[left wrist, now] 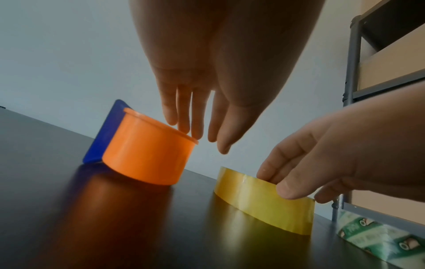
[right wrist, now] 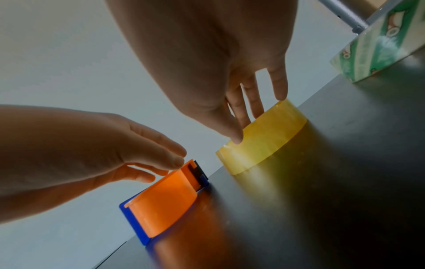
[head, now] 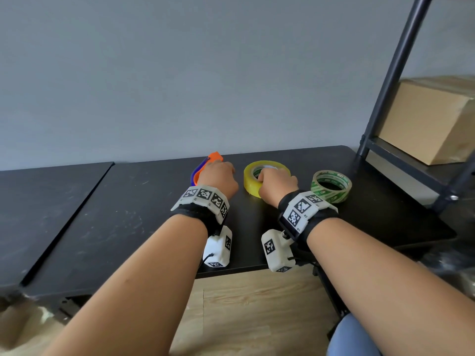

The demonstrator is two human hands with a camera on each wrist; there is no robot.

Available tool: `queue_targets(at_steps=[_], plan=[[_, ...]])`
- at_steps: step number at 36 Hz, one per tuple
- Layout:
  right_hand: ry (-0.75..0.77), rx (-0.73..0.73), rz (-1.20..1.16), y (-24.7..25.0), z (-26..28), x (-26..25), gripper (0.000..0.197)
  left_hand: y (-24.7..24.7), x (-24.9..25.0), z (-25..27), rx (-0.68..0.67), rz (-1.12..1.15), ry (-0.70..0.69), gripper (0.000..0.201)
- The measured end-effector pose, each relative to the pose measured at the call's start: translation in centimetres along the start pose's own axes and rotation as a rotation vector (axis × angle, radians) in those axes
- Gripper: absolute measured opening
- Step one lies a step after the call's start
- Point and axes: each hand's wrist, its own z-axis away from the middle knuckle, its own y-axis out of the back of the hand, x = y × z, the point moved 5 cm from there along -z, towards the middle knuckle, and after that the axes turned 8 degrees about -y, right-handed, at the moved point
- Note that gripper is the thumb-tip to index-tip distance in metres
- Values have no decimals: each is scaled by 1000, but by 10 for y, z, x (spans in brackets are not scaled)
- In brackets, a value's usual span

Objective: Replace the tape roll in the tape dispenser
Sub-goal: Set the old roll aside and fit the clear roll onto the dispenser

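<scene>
On the desk (head: 334, 227), mid-swap:
right grip: right hand (head: 276, 185) pinches the yellow tape roll (head: 250, 179), thumb outside, fingers (right wrist: 255, 102) in the core
left grip: left hand (head: 218, 177) loose, straight fingertips touching the orange-blue tape dispenser (left wrist: 147, 151)
dispenser: just left of the yellow roll
green printed roll (head: 331, 186): right, near shelf rack (head: 390, 73)

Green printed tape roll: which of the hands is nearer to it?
Right. The right hand rests on the yellow roll beside the green printed tape roll; the left hand is farther, at the dispenser.
</scene>
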Motion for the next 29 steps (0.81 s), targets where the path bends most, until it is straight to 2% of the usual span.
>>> queue_targets(at_steps=[6, 14, 20, 24, 27, 29], plan=[[26, 26, 8, -2, 10, -6, 30, 2, -9, 9, -64, 7, 69, 34], [9, -3, -10, 0, 12, -9, 28, 6, -16, 14, 31, 106, 112, 35], [9, 12, 9, 1, 11, -16, 13, 20, -20, 12, 54, 116, 209, 27], [64, 121, -17, 8, 13, -25, 23, 32, -27, 11, 131, 141, 242, 32], [90, 54, -144, 3, 13, -30, 35, 34, -41, 9, 184, 217, 306, 29], [104, 12, -253, 1, 15, -35, 36, 33, -49, 13, 202, 305, 368, 30]])
